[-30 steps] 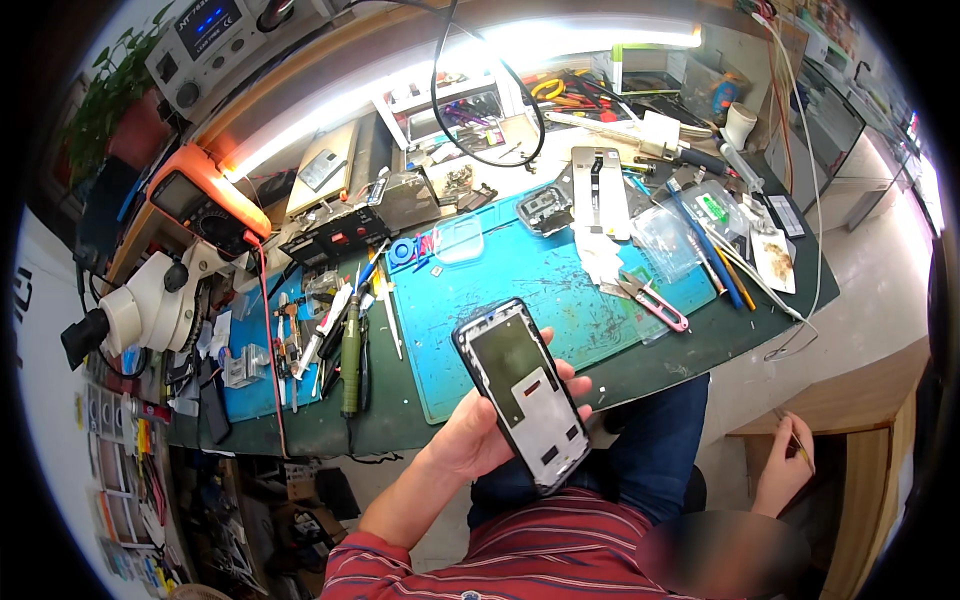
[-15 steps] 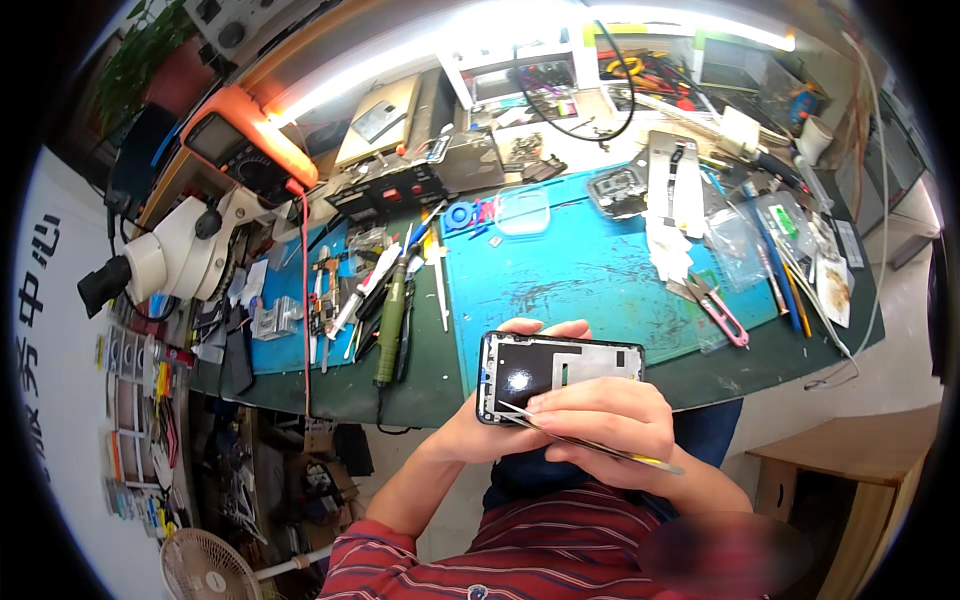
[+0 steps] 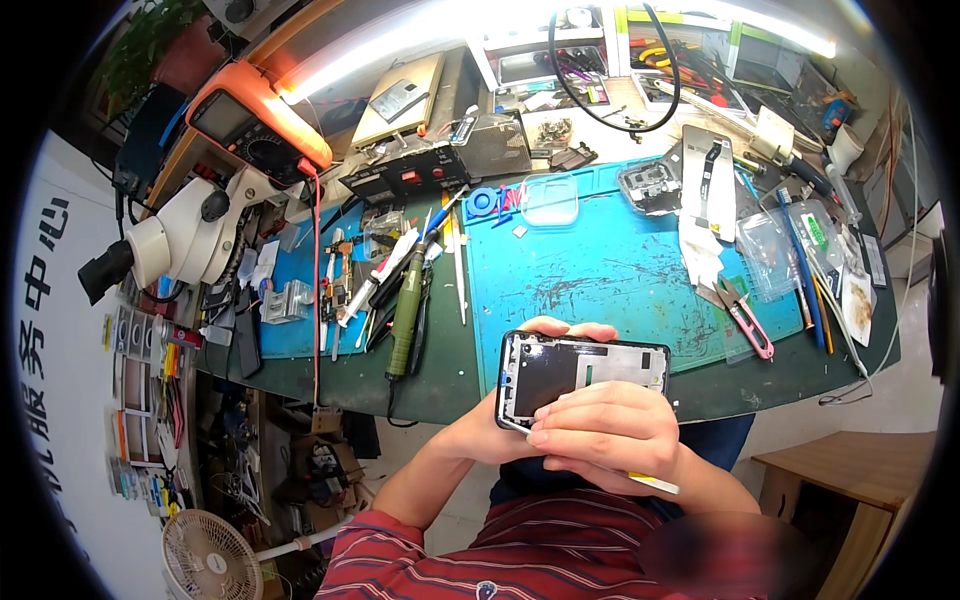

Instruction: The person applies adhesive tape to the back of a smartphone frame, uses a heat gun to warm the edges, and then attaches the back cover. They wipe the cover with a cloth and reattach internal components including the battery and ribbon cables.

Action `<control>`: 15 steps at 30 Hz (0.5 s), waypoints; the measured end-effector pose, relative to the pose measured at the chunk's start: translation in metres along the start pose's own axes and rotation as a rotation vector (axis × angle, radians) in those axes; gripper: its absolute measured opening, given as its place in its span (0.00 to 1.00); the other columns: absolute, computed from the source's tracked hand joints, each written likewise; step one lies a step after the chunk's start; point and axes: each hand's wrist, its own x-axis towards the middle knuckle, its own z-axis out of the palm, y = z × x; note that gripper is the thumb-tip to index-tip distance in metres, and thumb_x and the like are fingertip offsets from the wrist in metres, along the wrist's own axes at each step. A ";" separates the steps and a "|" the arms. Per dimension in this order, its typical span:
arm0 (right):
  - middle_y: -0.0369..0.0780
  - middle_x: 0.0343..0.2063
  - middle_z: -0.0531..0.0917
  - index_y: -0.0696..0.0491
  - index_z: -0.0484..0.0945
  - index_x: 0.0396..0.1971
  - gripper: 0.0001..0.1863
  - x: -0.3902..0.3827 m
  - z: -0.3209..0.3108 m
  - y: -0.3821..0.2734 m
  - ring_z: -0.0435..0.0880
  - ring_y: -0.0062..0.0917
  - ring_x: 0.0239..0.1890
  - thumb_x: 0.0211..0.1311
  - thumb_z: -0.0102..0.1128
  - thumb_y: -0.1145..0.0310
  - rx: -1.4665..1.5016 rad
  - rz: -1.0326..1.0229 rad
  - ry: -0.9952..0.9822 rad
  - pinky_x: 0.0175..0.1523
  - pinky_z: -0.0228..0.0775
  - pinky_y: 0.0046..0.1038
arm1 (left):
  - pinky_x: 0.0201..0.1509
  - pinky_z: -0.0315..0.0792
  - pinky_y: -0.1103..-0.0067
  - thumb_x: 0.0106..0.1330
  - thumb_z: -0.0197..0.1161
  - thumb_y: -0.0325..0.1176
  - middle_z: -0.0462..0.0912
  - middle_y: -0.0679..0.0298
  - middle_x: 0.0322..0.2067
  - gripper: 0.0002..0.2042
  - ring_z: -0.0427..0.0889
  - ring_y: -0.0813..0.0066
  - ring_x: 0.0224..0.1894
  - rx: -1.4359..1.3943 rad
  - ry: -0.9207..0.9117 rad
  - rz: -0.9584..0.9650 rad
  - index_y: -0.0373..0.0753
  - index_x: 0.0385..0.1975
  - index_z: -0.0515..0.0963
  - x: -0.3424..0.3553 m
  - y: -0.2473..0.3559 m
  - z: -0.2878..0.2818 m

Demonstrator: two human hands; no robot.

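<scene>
In front of my body, over the bench's near edge, I hold an opened black phone frame; its inside faces up, with a glossy black area on the left and silvery metal on the right. My left hand is closed around it from the left and beneath, fingertips showing past its far edge. Tweezers are pinched in my right hand, which lies over the frame's near right part and hides some of it. Their tip end reaches toward the frame's near left edge; whether it touches, I cannot tell.
A blue work mat covers the bench beyond my hands. Pink-handled snips lie to the right, a green-handled tool to the left. Further left stand a white microscope and an orange multimeter. A clear plastic box sits farther back.
The whole scene has shifted slightly rightward in view. The tweezers have turned in my right hand: their spread points show less and lie closer along the frame's near edge. Both grips remain.
</scene>
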 end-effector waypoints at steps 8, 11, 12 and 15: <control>0.40 0.38 0.89 0.55 0.88 0.38 0.13 0.000 -0.001 0.001 0.89 0.31 0.42 0.52 0.75 0.71 0.020 -0.008 0.009 0.48 0.84 0.32 | 0.75 0.59 0.52 0.54 0.81 0.29 0.60 0.46 0.69 0.44 0.57 0.49 0.75 -0.039 0.021 -0.004 0.59 0.67 0.58 0.002 -0.001 0.000; 0.40 0.38 0.89 0.55 0.88 0.39 0.13 0.001 -0.001 -0.001 0.89 0.31 0.42 0.52 0.75 0.71 0.005 -0.007 0.002 0.49 0.84 0.31 | 0.75 0.59 0.52 0.54 0.81 0.29 0.60 0.46 0.69 0.44 0.57 0.49 0.75 -0.048 0.018 -0.002 0.58 0.67 0.58 0.001 -0.003 0.000; 0.40 0.38 0.89 0.55 0.87 0.39 0.14 0.001 -0.001 -0.001 0.89 0.31 0.42 0.52 0.75 0.71 0.002 -0.007 0.002 0.49 0.84 0.31 | 0.75 0.59 0.52 0.54 0.80 0.29 0.60 0.46 0.69 0.44 0.57 0.49 0.75 -0.044 0.017 -0.002 0.58 0.67 0.58 0.002 -0.003 0.000; 0.40 0.38 0.89 0.55 0.87 0.40 0.14 0.000 -0.001 0.000 0.89 0.31 0.42 0.52 0.75 0.71 -0.009 -0.006 -0.005 0.49 0.84 0.31 | 0.75 0.59 0.52 0.55 0.80 0.29 0.61 0.46 0.69 0.43 0.57 0.50 0.75 -0.035 0.015 -0.002 0.58 0.67 0.58 0.002 -0.003 -0.001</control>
